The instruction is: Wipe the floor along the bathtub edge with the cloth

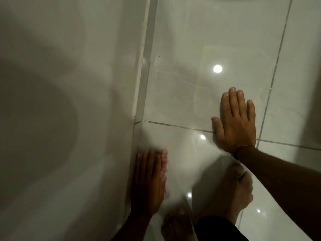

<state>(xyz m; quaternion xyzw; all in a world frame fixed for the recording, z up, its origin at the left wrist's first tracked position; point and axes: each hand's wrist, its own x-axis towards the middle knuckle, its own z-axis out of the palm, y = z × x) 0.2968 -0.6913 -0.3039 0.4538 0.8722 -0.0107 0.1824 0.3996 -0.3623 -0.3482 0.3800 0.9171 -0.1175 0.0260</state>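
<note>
My left hand [149, 178] lies blurred on the glossy tiled floor [182, 87], right against the foot of the white bathtub wall [69, 101]. It presses down on a pink and white cloth [164, 162], of which only a strip shows along the hand's right side. My right hand [236, 120] rests flat on the floor further right, fingers spread and together pointing away from me, holding nothing. A thin band circles that wrist.
The seam between tub and floor [142, 84] runs from the top centre down to my left hand. My two bare feet [224, 193] stand on the tiles at the bottom. Grout lines cross the floor; ceiling lights reflect in it.
</note>
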